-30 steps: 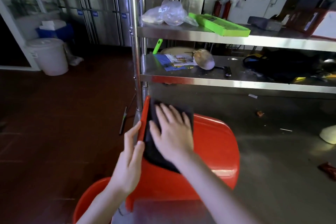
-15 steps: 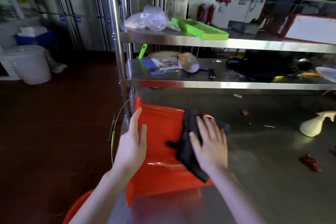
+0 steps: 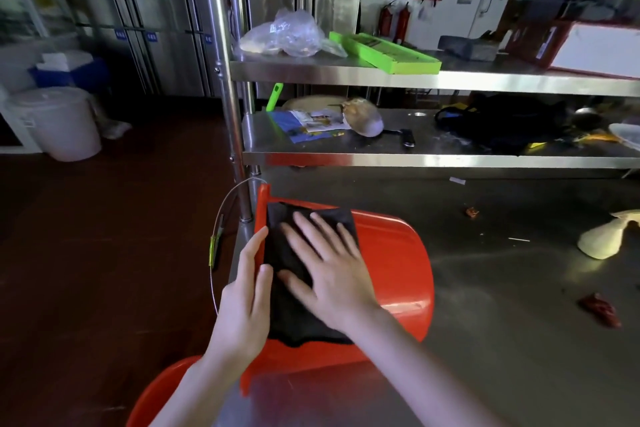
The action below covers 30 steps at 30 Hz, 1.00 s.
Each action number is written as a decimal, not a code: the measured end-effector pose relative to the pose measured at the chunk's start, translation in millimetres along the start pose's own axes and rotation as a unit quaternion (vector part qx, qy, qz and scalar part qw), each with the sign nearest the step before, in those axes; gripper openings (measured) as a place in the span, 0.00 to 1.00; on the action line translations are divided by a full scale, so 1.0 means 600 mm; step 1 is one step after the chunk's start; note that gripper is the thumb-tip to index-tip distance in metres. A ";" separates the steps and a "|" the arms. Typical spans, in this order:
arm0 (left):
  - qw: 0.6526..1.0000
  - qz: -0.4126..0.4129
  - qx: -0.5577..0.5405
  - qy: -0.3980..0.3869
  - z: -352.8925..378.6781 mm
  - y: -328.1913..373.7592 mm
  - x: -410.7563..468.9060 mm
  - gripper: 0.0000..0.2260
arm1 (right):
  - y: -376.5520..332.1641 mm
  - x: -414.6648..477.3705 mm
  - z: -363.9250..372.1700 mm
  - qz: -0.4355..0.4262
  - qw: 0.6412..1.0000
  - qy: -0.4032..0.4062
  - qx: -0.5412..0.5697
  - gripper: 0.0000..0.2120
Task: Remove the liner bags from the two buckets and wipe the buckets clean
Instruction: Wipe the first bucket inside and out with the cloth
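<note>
A red bucket (image 3: 391, 263) lies on its side on the steel counter, its rim toward the left edge and its wire handle hanging off the side. A black cloth (image 3: 294, 315) is spread over the bucket's upper left wall. My right hand (image 3: 332, 274) lies flat on the cloth with fingers spread, pressing it to the bucket. My left hand (image 3: 247, 302) rests flat against the bucket's rim edge, beside the cloth. A second red bucket (image 3: 162, 395) shows at the bottom left, below the counter edge. No liner bag can be seen on either bucket.
Steel shelves (image 3: 415, 76) rise behind the counter, holding a plastic bag (image 3: 287, 35), a green box (image 3: 384, 52), papers and a dark bag. Food scraps (image 3: 599, 308) and a pale object (image 3: 602, 243) lie on the counter at right. A white lidded bin (image 3: 59, 121) stands on the floor at left.
My right hand has slid the cloth from the bucket's right side back to its left, near the rim. The left hand stays on the rim edge.
</note>
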<state>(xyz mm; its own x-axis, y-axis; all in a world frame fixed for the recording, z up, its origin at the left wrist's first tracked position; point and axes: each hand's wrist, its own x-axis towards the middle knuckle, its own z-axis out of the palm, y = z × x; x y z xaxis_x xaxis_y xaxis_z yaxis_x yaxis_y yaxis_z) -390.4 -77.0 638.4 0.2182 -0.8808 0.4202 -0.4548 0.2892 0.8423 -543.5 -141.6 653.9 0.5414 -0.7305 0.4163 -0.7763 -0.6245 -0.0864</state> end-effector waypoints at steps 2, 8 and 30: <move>1.000 0.016 0.011 0.007 0.000 -0.003 -0.018 0.23 | 0.051 -0.018 -0.008 0.045 0.999 0.011 -0.003 0.29; 1.000 0.019 0.007 -0.009 -0.001 -0.002 -0.077 0.23 | 0.207 0.013 -0.043 0.385 0.908 -0.148 0.074 0.28; 0.983 -0.133 0.126 0.031 -0.022 0.041 0.115 0.17 | -0.011 -0.073 0.007 0.001 1.000 0.017 -0.007 0.31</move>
<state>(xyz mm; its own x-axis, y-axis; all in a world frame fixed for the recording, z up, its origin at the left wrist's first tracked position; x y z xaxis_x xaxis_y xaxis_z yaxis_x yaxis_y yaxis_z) -375.2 -125.8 692.7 0.4064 -0.8862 0.2224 -0.5728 -0.0575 0.8177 -561.0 -106.7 632.6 0.5292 -0.7220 0.4458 -0.7815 -0.6193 -0.0754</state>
